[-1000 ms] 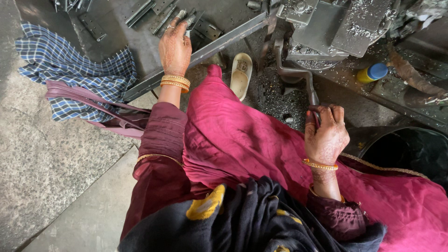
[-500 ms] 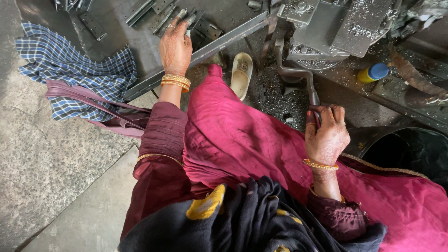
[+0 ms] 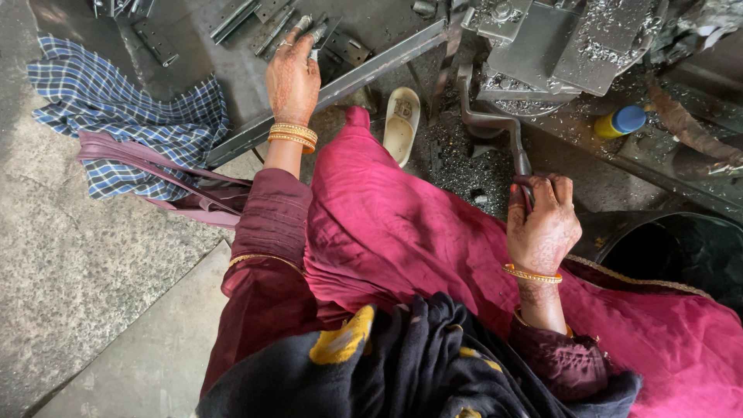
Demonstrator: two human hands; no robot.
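The right hand (image 3: 544, 224) gripped a bent grey metal press lever (image 3: 495, 128) running away from the body; the left hand (image 3: 292, 73), fingers spread, touched flat grey metal hinge pieces (image 3: 306, 27) farther ahead.

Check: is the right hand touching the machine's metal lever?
Touching. The head view shows the right hand closed around the lower end of the metal lever, fingers wrapped over it.

Her right hand (image 3: 544, 224) grips the machine's bent lever (image 3: 495, 131); her left hand (image 3: 292, 76) rests on small metal pieces (image 3: 309, 31), perhaps hinges, beside the checked cloth (image 3: 116, 124).
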